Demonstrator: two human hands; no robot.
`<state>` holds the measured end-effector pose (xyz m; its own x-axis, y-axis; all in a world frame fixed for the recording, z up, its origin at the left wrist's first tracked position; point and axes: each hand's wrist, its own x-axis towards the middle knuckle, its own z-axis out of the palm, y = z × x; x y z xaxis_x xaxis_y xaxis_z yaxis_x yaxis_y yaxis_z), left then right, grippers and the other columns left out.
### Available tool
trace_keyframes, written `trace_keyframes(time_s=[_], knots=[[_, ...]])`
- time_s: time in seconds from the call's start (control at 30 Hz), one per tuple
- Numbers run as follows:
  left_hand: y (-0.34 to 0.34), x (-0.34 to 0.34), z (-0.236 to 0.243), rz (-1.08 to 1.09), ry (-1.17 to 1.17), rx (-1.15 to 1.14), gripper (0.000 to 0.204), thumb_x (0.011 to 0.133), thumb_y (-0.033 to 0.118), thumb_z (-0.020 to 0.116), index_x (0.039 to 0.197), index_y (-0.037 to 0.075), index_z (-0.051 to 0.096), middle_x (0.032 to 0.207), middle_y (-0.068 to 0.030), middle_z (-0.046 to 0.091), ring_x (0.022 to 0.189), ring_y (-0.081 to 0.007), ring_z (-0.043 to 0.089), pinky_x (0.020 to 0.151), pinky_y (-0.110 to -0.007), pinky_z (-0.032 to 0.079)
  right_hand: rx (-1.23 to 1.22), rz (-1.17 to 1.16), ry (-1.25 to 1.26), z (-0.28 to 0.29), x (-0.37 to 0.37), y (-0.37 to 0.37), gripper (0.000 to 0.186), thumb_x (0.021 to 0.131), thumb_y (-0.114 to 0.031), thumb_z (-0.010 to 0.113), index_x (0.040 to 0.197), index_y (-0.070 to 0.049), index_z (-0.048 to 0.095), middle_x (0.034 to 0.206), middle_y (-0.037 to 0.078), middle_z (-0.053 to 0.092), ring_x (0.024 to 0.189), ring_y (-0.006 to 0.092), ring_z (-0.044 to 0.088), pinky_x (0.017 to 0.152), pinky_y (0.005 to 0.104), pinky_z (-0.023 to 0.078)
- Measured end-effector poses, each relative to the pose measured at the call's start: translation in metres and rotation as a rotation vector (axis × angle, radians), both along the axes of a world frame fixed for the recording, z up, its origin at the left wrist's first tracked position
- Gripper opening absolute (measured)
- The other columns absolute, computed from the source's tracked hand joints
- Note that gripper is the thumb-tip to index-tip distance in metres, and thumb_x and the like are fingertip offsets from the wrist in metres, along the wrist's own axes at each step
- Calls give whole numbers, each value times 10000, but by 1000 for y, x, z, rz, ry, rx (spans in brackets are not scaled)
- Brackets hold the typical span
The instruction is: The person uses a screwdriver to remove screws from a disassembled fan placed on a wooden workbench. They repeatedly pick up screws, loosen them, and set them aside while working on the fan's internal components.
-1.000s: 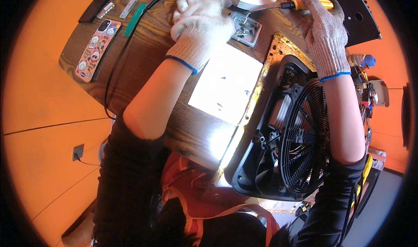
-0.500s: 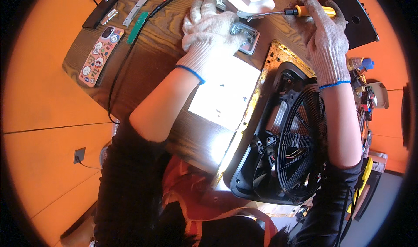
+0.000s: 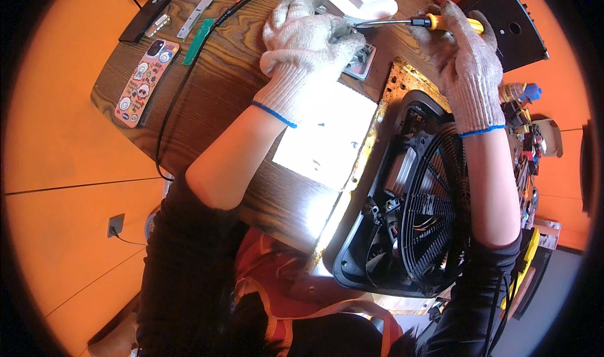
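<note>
1. The right hand's (image 3: 465, 55) fingers are grasping a yellow-handled screwdriver (image 3: 418, 22), upper right, apparently so its shaft is pointing toward the left hand (image 3: 308, 45).
2. The left fingers are lying curled beside its tip, upper centre; whether they are pinching anything, I cannot tell.
3. Beneath them, a shallow plastic box (image 3: 372, 61) is holding small metallic pieces, partly hidden, probably sitting there for easy reach.

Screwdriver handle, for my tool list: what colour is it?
Yellow-orange; the screwdriver handle shows best in the head view.

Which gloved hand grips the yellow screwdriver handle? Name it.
The right hand, wrapped around the yellow screwdriver handle; the left hand is near the blade tip.
</note>
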<state>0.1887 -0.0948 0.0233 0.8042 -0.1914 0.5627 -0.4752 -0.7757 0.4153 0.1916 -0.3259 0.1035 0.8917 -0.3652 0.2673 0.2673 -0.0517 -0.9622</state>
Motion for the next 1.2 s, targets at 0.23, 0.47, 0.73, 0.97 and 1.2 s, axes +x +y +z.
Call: trace_keyframes(time_s=[0.23, 0.47, 0.73, 0.97, 1.2], knots=[[-2, 1, -1, 65, -112, -55, 257, 870, 445, 725, 992, 233, 805, 1377, -91, 561, 1341, -315, 424, 1122, -550, 274, -353, -30, -313, 14, -10, 32, 679, 860, -71, 807, 1374, -31, 365, 1296, 214, 507, 1104, 308, 671, 817, 402, 681], [-9, -3, 9, 180, -304, 144, 281, 810, 454, 746, 945, 221, 826, 1294, -114, 631, 1285, -353, 492, 1083, -565, 316, -169, -39, -260, 30, -37, 74, 628, 948, -19, 651, 1467, -158, 327, 1112, 144, 578, 854, 216, 685, 680, 371, 656], [-10, -5, 9, 115, -222, 109, 282, 817, 447, 750, 964, 219, 827, 1395, -115, 568, 1333, -379, 452, 1097, -560, 309, -146, -27, -259, 20, -39, 67, 618, 937, -20, 673, 1445, -101, 331, 1055, 137, 615, 883, 219, 686, 704, 346, 645], [-7, -6, 5, 125, -223, 155, 259, 824, 412, 753, 964, 207, 825, 1405, -114, 565, 1359, -361, 434, 1115, -544, 305, -181, 61, -266, 17, -17, 31, 721, 868, -73, 799, 1410, -9, 327, 1276, 206, 515, 1159, 301, 636, 835, 380, 676], [-13, -9, 9, -65, -240, 148, 173, 789, 380, 801, 905, 255, 827, 1328, -62, 641, 1297, -304, 525, 1103, -467, 371, -165, -118, -291, 20, -43, 64, 598, 946, -77, 690, 1442, -107, 358, 1070, 146, 643, 894, 232, 686, 706, 351, 642]])
